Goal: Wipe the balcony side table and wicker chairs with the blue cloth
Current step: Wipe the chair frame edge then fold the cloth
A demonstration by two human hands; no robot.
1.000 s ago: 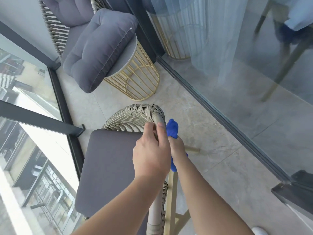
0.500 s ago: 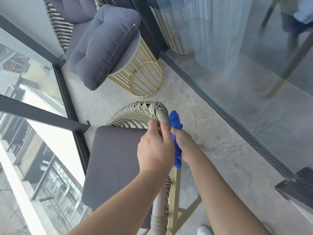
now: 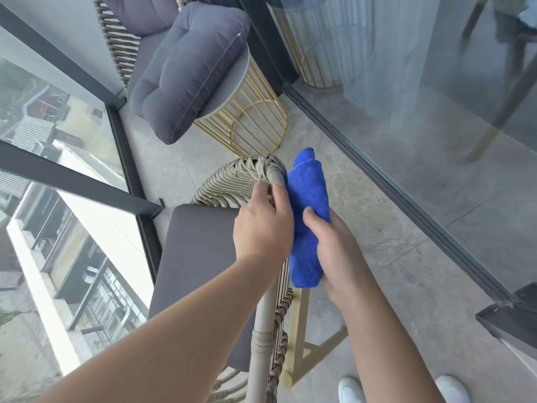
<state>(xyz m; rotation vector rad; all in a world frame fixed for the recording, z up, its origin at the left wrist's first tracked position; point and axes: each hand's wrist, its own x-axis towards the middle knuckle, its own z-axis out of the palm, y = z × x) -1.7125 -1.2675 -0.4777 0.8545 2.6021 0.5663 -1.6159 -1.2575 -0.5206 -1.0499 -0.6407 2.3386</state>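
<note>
On a glass-walled balcony, a right hand (image 3: 334, 251) grips a rolled bright-blue microfibre cloth (image 3: 308, 216) against the outer side of a beige woven wicker chair (image 3: 247, 175) rail (top corner), which the left hand (image 3: 263, 228) clasps alongside.

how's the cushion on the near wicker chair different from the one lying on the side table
The seat cushion is thin, smooth and lies flat in the near wicker chair. The loose cushion is thick and tufted, and it hangs over the edge of the side table. Both are grey fabric.
</note>
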